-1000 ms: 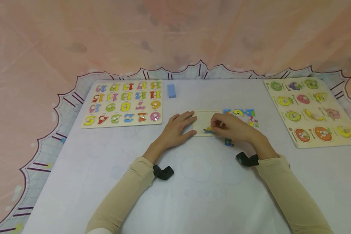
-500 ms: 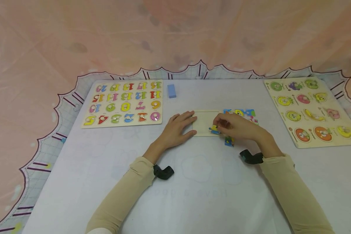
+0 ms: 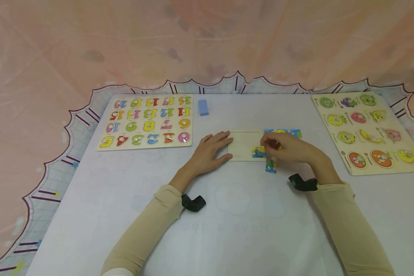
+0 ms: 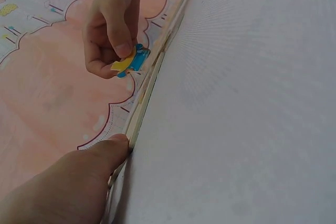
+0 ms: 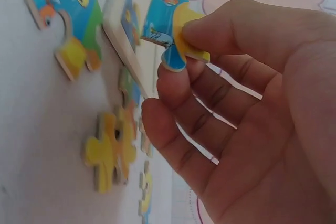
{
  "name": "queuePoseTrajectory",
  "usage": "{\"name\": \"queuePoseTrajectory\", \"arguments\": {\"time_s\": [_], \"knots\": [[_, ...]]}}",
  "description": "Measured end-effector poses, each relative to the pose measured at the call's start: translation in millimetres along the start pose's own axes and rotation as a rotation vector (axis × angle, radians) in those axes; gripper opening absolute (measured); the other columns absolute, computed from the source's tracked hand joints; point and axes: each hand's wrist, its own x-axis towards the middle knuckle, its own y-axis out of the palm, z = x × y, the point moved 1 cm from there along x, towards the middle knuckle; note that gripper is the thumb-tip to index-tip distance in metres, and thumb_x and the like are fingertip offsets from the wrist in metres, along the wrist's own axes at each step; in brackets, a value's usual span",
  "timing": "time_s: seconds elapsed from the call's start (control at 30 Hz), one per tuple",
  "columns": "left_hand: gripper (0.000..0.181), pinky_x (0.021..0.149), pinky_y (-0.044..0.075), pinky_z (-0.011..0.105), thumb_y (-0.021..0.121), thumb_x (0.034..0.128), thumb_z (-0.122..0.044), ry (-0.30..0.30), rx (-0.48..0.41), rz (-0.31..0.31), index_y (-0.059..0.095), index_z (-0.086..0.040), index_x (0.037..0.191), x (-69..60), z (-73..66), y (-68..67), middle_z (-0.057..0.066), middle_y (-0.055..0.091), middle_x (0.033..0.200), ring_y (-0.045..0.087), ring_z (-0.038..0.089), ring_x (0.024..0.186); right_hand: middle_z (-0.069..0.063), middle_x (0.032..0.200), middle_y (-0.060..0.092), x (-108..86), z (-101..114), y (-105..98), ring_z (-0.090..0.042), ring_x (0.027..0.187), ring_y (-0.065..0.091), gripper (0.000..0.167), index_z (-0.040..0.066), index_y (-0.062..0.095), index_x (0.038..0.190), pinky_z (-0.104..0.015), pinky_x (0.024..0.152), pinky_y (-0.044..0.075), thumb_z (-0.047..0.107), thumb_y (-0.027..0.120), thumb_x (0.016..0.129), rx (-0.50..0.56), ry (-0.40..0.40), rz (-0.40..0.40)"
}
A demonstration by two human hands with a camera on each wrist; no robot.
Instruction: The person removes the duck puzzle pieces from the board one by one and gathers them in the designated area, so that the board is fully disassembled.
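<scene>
My right hand (image 3: 286,147) pinches a blue and yellow jigsaw piece (image 5: 170,32) between thumb and fingers, over the right end of a pale wooden puzzle board (image 3: 241,140). In the left wrist view the same piece (image 4: 131,61) is tilted, clear of the board. Another blue piece (image 5: 130,17) lies inside the board's frame in the right wrist view. My left hand (image 3: 212,151) rests with extended fingers on the board's left edge, its thumb (image 4: 113,150) against the rim. The right hand hides part of the loose pieces beside the board.
Loose jigsaw pieces (image 3: 294,133) lie right of the board, with one piece (image 3: 270,166) nearer me. A number puzzle (image 3: 145,122) lies at left, a fruit puzzle (image 3: 365,132) at right. A blue block (image 3: 203,107) sits toward the back.
My right hand has moved to the right across the board, with the jigsaw piece at its fingertips. My left hand stays at the board's left edge.
</scene>
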Motion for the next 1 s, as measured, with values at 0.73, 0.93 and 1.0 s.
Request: {"name": "queuePoseTrajectory", "arguments": {"time_s": [0.73,0.93,1.0], "knots": [[0.054,0.117,0.015,0.043,0.057,0.0924,-0.040,0.011,0.001,-0.004,0.046,-0.017,0.141,0.2,0.8,0.6,0.001,0.034,0.153,0.027,0.017,0.143,0.000,0.093,0.063,-15.0,-13,-16,-0.016,0.083,0.054,0.007,0.012,0.063,0.097,-0.027,0.074,0.046,0.014,0.058,0.093,-0.030,0.095,0.082],[0.055,0.117,0.016,0.043,0.057,0.0925,-0.040,0.013,0.000,-0.003,0.046,-0.017,0.141,-0.1,0.4,-0.3,0.001,0.034,0.153,0.027,0.016,0.143,0.000,0.088,0.061,-17.5,-15,-18,-0.016,0.082,0.051,0.005,0.012,0.063,0.095,-0.026,0.072,0.044,0.015,0.060,0.091,-0.004,0.110,0.103],[0.055,0.117,0.016,0.043,0.057,0.0924,-0.040,0.014,0.002,-0.003,0.046,-0.017,0.141,-0.1,0.3,-0.6,0.001,0.034,0.153,0.027,0.016,0.143,0.000,0.086,0.059,-19.0,-16,-19,-0.016,0.081,0.050,0.005,0.012,0.062,0.093,-0.026,0.071,0.042,0.016,0.062,0.090,0.015,0.118,0.126]]}}
